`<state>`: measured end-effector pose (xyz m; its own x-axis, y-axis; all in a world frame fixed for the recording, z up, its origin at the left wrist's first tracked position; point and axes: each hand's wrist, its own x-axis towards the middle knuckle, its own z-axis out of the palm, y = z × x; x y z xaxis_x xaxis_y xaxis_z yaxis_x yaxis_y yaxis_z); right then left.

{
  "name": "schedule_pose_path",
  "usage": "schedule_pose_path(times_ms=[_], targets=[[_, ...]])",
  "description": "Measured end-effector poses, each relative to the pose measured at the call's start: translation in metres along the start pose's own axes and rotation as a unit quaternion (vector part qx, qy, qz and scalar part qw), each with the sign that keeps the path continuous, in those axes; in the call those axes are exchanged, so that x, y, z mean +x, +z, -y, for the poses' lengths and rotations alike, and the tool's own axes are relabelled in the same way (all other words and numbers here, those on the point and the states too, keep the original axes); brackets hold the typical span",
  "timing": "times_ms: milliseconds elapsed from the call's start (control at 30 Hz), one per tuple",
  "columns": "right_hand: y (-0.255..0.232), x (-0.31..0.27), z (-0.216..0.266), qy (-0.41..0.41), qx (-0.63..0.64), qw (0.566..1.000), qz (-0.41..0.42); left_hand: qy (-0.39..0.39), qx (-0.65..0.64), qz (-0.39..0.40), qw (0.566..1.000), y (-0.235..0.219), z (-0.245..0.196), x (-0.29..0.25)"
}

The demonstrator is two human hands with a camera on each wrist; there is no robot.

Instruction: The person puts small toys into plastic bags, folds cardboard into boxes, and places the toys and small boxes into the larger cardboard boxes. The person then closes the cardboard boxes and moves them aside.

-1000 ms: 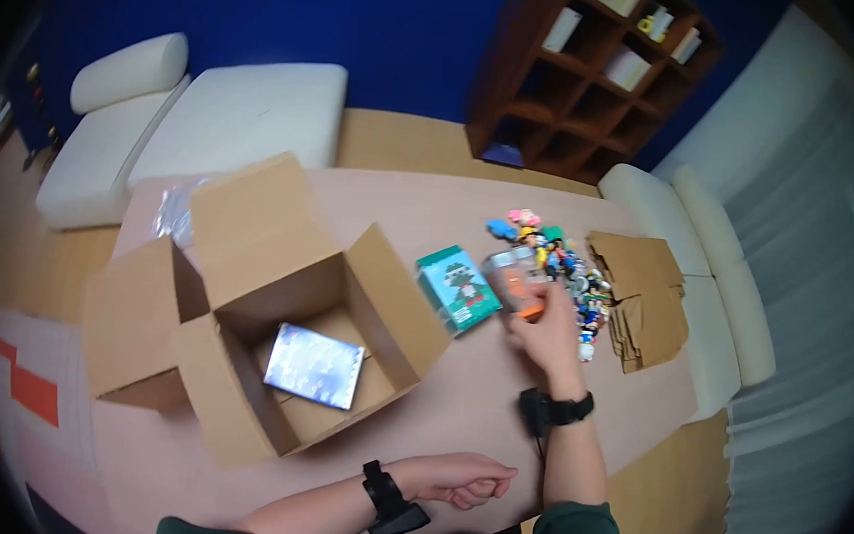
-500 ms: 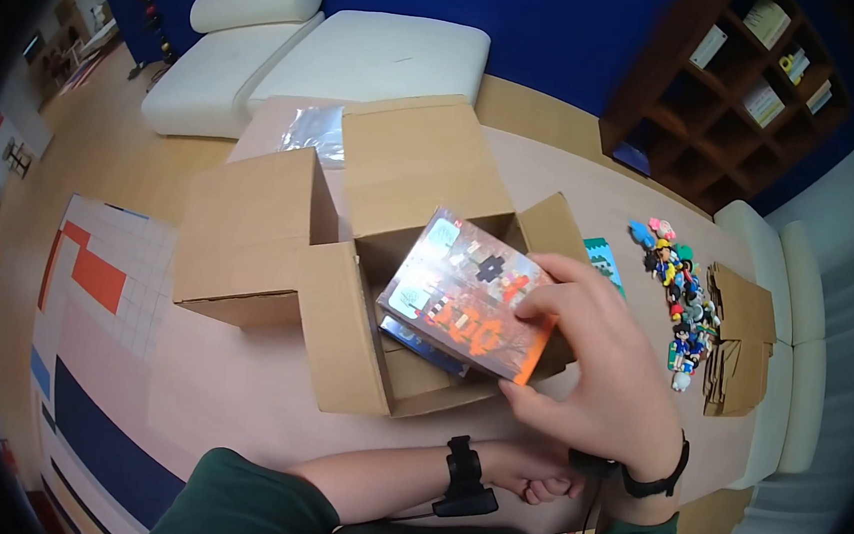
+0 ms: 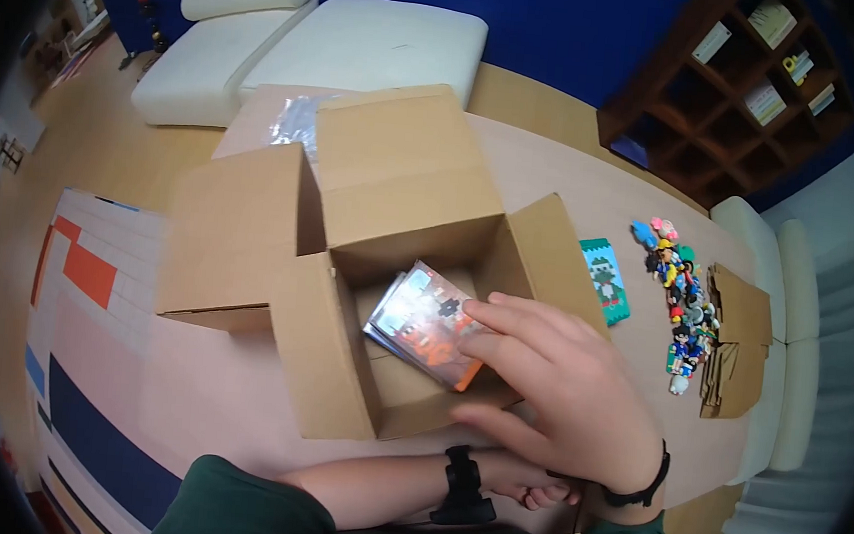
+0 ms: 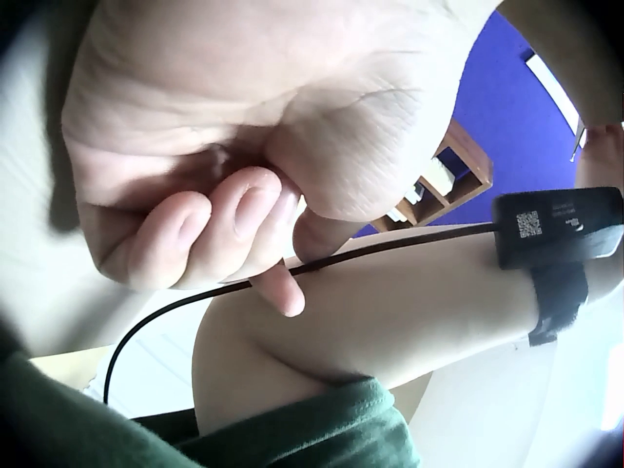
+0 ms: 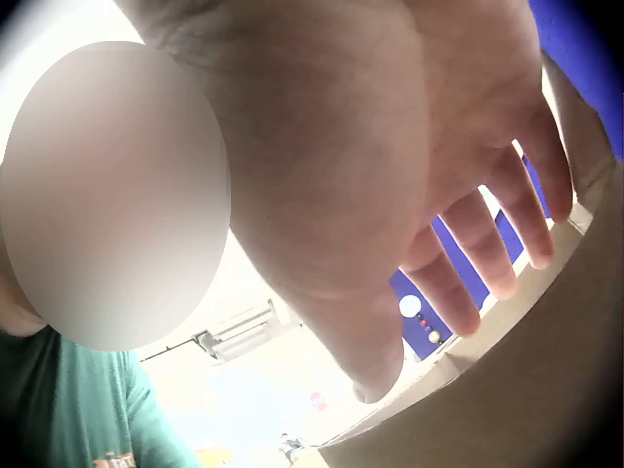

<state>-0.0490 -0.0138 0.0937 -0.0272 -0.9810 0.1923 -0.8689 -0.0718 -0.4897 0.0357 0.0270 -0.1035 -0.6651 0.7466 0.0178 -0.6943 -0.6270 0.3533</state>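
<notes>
An open cardboard box [image 3: 563, 263] stands on the table with its flaps out. Inside, a small box with an orange and grey picture [image 3: 435, 320] lies over a blue-edged box [image 3: 378, 336], mostly hidden under it. My right hand [image 3: 573, 389] is over the carton's near right side, fingertips overlapping the picture box's right edge in the head view. In the right wrist view, the fingers [image 5: 495, 255] are straight and spread, with nothing gripped. My left hand [image 3: 529, 479] rests by the table's near edge, fingers loosely curled and holding nothing.
A green box [image 3: 602, 281] stands right of the carton. Farther right lie a heap of toy figures [image 3: 680, 305] and flattened cardboard [image 3: 741, 334]. Behind the carton's flaps is clear plastic wrap [image 3: 295, 121]. A second cardboard box [image 3: 224, 231] adjoins the carton on the left.
My right hand carried the orange picture box left from beside the toy figures, lowered it into the carton onto the blue one, and let it go. The left hand stayed idle.
</notes>
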Motion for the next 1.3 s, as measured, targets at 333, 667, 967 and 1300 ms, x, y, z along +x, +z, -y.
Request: schedule_pose_path(times_ms=[333, 667, 967, 1300], targets=[[-0.038, -0.031, -0.117, 0.241, 0.086, 0.931, -0.26, -0.123, 0.012, -0.068, 0.99, 0.004, -0.006, 0.011], [0.049, -0.049, -0.188, 0.286, -0.109, 0.942, -0.137, -0.143, 0.009, -0.08, 0.986, 0.006, -0.01, 0.011], [0.053, -0.053, -0.196, 0.225, -0.148, 0.948, -0.173, -0.145, 0.015, -0.088, 0.985, 0.005, -0.01, 0.013], [0.029, -0.096, -0.145, 0.322, -0.077, 0.936, -0.119, 0.023, 0.0, -0.138, 0.99, 0.004, -0.013, 0.01]])
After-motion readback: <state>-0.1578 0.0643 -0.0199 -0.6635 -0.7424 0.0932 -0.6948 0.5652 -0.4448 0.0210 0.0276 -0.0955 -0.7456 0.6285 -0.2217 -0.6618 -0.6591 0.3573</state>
